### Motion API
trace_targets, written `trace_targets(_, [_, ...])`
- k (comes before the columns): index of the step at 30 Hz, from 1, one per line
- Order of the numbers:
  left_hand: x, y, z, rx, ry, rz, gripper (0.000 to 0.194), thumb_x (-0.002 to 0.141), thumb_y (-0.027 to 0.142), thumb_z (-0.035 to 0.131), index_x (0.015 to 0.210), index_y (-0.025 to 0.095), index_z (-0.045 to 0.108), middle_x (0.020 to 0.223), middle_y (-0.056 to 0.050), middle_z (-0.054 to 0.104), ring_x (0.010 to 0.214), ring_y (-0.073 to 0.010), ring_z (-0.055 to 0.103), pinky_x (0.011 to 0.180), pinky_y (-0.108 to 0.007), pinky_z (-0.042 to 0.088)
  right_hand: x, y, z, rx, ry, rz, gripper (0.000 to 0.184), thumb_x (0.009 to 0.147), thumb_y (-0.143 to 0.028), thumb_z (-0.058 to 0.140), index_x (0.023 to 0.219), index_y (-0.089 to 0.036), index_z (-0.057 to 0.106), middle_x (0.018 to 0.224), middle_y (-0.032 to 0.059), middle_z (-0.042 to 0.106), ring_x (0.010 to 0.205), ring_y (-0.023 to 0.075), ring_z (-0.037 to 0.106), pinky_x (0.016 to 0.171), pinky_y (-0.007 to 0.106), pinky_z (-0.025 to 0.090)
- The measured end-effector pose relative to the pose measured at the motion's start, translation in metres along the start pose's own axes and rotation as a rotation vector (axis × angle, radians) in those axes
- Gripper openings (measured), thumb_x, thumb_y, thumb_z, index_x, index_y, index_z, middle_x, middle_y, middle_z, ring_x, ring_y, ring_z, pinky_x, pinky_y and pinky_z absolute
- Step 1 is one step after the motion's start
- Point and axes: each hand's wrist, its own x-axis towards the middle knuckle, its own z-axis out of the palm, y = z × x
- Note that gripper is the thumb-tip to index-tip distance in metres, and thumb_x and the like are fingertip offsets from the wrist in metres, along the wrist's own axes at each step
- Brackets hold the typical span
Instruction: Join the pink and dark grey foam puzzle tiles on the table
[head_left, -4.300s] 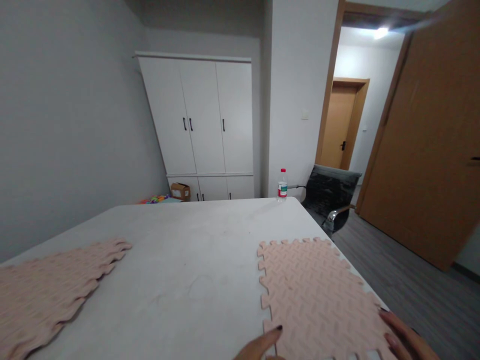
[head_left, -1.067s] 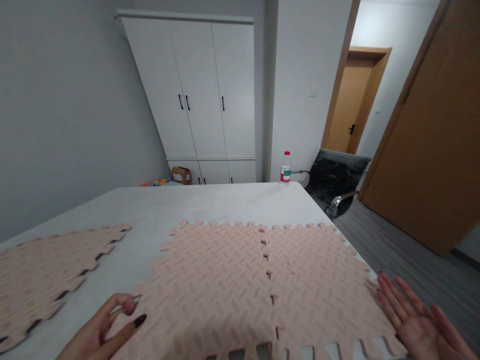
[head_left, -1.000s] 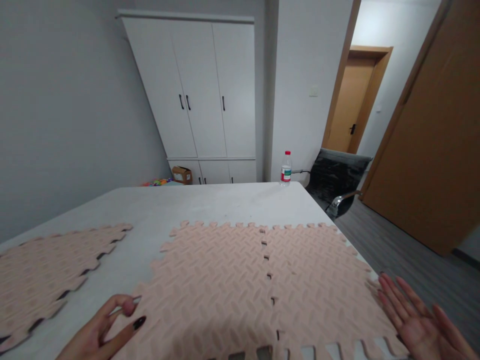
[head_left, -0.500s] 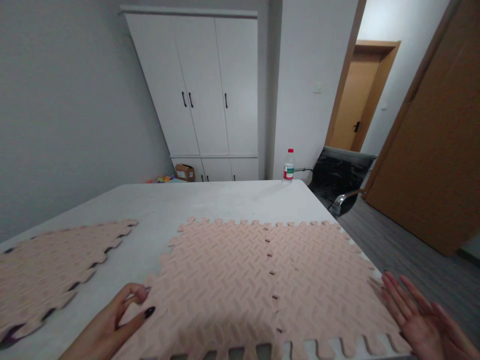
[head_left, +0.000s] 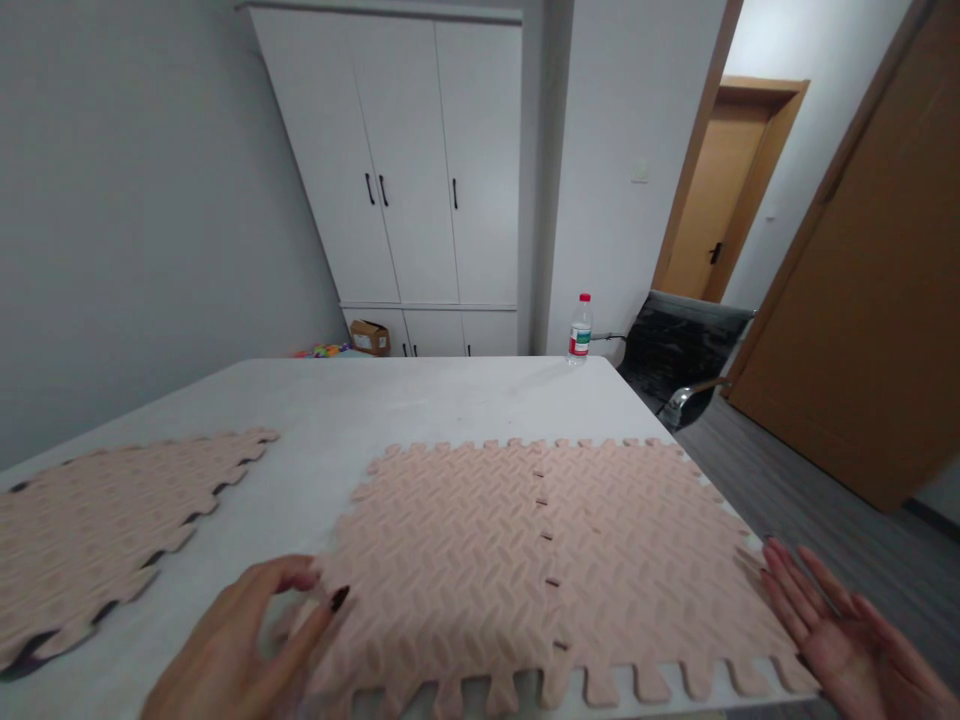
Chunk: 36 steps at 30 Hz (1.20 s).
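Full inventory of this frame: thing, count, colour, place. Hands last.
joined foam mats: 2, pink, interlocked side by side on the near right of the table
stack of foam mats: count unclear, pink, near left of the table
table: 1, white, fills the foreground
water bottle: 1, clear with red cap, far right corner of the table
wardrobe: 1, white, back wall
cardboard box: 1, brown, floor by the wardrobe
office chair: 1, black, right of the table
open door: 1, brown, right
left hand: fingers pinching the left mat's edge
right hand: open, flat against the right mat's edge
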Motion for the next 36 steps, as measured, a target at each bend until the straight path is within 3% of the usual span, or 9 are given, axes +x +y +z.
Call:
trace_targets(3, [-0.010, 0.060, 0.022, -0.013, -0.027, 0.413, 0.031, 0.082, 0.044, 0.049, 0.108, 0.027, 0.054, 0.121, -0.003, 0.061, 0.109, -0.0192, 0.058, 0.091, -0.033, 0.049, -0.001, 0.000, 0.003, -0.013, 0.009, -0.013, 0.052, 0.081, -0.045, 0.051, 0.129, -0.026, 0.049, 0.136, 0.0119, 0.046, 0.120, 0.0274, 0.048, 0.083, 0.038, 0.053])
trace_targets(6, [-0.022, 0.124, 0.055, 0.035, -0.084, 0.711, 0.052, 0.084, 0.035, 0.047, 0.133, 0.020, 0.040, 0.135, -0.007, 0.050, 0.121, -0.0193, 0.049, 0.096, -0.033, 0.048, -0.004, 0.001, 0.007, -0.021, -0.015, -0.036, 0.052, 0.081, -0.045, 0.051, 0.130, -0.026, 0.048, 0.137, 0.0118, 0.045, 0.120, 0.0267, 0.047, 0.085, 0.038, 0.052])
trace_targets(11, [-0.037, 0.181, 0.102, 0.109, -0.054, 0.675, 0.050, 0.085, 0.028, 0.040, 0.131, 0.009, 0.044, 0.136, -0.009, 0.046, 0.123, -0.0244, 0.047, 0.092, -0.039, 0.051, -0.004, 0.003, 0.001, -0.047, -0.036, -0.031, 0.051, 0.082, -0.045, 0.050, 0.130, -0.027, 0.048, 0.138, 0.0111, 0.043, 0.121, 0.0266, 0.047, 0.087, 0.037, 0.051])
trace_targets(15, [-0.042, 0.184, 0.113, 0.101, -0.011, 0.559, 0.049, 0.087, 0.038, 0.041, 0.132, 0.017, 0.044, 0.139, -0.003, 0.043, 0.124, -0.0227, 0.046, 0.095, -0.041, 0.047, 0.003, 0.005, -0.011, -0.085, -0.050, -0.026, 0.051, 0.083, -0.046, 0.049, 0.130, -0.029, 0.047, 0.139, 0.0096, 0.043, 0.121, 0.0262, 0.046, 0.091, 0.040, 0.047])
trace_targets(22, [-0.039, 0.180, 0.104, 0.115, -0.052, 0.581, 0.049, 0.087, 0.047, 0.040, 0.132, 0.028, 0.043, 0.140, 0.003, 0.042, 0.126, -0.0191, 0.044, 0.097, -0.038, 0.041, 0.007, 0.004, -0.014, -0.175, 0.009, -0.033, 0.054, 0.080, -0.052, 0.048, 0.130, -0.031, 0.047, 0.137, 0.0102, 0.046, 0.121, 0.0278, 0.046, 0.102, 0.051, 0.033])
trace_targets(27, [-0.041, 0.178, 0.112, 0.151, 0.008, 0.594, 0.051, 0.081, 0.034, 0.047, 0.132, 0.026, 0.043, 0.139, 0.003, 0.042, 0.125, -0.0191, 0.044, 0.098, -0.039, 0.037, 0.007, 0.004, -0.012, -0.234, 0.058, -0.038, 0.055, 0.077, -0.055, 0.049, 0.128, -0.033, 0.048, 0.134, 0.0098, 0.048, 0.121, 0.0300, 0.046, 0.104, 0.055, 0.027])
trace_targets(30, [-0.043, 0.177, 0.114, 0.167, 0.021, 0.608, 0.059, 0.076, 0.027, 0.048, 0.134, 0.026, 0.040, 0.141, 0.004, 0.040, 0.127, -0.0181, 0.042, 0.099, -0.039, 0.034, 0.006, 0.001, -0.010, -0.341, -0.010, -0.034, 0.058, 0.075, -0.058, 0.049, 0.125, -0.029, 0.052, 0.135, 0.0113, 0.048, 0.121, 0.0324, 0.046, 0.105, 0.055, 0.026])
trace_targets(33, [-0.044, 0.177, 0.114, 0.161, 0.001, 0.595, 0.060, 0.075, 0.025, 0.047, 0.134, 0.025, 0.040, 0.141, 0.003, 0.039, 0.127, -0.0189, 0.042, 0.099, -0.039, 0.034, -0.001, -0.003, 0.021, -0.722, -0.146, -0.088, 0.056, 0.075, -0.059, 0.052, 0.120, -0.026, 0.058, 0.135, 0.0096, 0.047, 0.126, 0.0310, 0.040, 0.110, 0.050, 0.020])
trace_targets(36, [-0.046, 0.180, 0.112, 0.146, -0.033, 0.569, 0.055, 0.079, 0.027, 0.045, 0.134, 0.024, 0.041, 0.141, 0.002, 0.039, 0.126, -0.0204, 0.042, 0.099, -0.041, 0.034, -0.012, 0.003, 0.093, -1.159, -0.360, -0.291, 0.051, 0.079, -0.056, 0.051, 0.122, -0.029, 0.056, 0.137, 0.0044, 0.046, 0.131, 0.0257, 0.033, 0.113, 0.047, 0.013])
